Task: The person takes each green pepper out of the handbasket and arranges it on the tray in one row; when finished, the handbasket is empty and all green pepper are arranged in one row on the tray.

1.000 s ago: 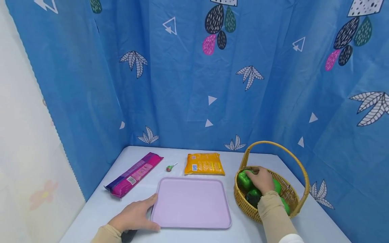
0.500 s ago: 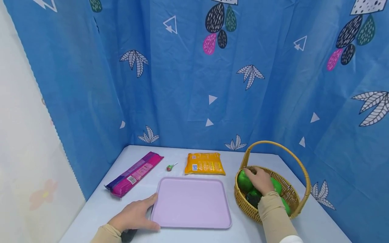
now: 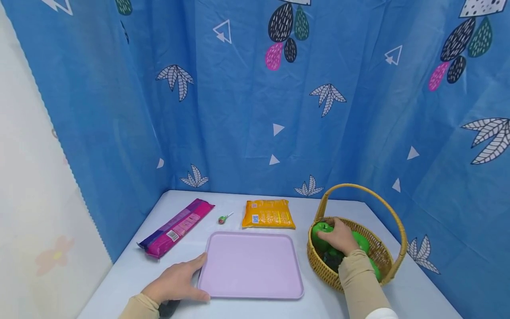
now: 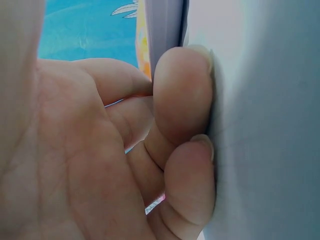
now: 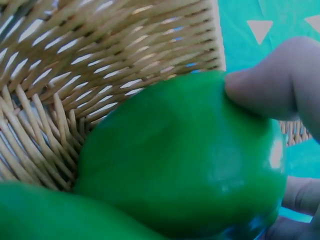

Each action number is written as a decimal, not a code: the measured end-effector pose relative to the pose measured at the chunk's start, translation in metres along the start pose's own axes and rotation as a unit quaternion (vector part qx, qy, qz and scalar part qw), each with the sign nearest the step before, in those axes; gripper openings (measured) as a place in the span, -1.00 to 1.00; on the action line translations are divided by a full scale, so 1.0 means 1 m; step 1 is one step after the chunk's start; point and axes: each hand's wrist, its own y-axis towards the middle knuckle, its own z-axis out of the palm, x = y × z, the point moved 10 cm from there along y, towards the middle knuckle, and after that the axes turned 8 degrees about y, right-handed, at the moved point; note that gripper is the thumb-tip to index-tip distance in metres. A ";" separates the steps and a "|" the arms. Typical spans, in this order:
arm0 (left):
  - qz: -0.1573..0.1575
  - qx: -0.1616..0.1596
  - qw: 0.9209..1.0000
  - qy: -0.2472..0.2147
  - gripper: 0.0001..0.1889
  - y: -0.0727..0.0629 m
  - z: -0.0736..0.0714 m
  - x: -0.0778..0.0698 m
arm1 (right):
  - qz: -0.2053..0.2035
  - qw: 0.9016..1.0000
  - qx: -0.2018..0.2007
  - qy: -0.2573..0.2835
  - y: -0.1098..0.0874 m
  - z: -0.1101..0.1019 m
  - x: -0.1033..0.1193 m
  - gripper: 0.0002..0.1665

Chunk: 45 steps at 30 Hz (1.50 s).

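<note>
In the head view, a wicker basket with a tall handle stands at the right and holds several green items. My right hand reaches inside and grips a green bell pepper near the basket's left wall. The right wrist view shows the thumb on the top of this pepper and fingers at its far side. My left hand rests on the table at the left edge of a lilac tray, its index finger and thumb by the rim. In the left wrist view, its fingertips touch the white surface.
Behind the tray lie an orange packet and a small lollipop. A long pink and purple packet lies at the left. A dark green item and other green ones share the basket. Blue curtains enclose the table.
My right hand shifts slightly on the bell pepper, and its thumb now lies lower across the pepper's front. The left hand and the tray stay where they were.
</note>
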 end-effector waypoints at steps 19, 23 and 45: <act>0.007 0.001 1.000 0.007 0.36 0.000 -0.001 0.002 | -0.121 0.989 -0.018 0.084 -0.026 -0.018 0.096 -0.16; 0.003 0.003 1.000 0.001 0.35 0.001 -0.001 0.003 | -0.147 0.983 0.006 0.107 -0.024 0.016 0.127 -0.21; 0.022 -0.009 1.000 0.003 0.32 0.001 -0.001 0.001 | -0.261 0.939 0.204 0.097 -0.031 0.213 0.253 -0.24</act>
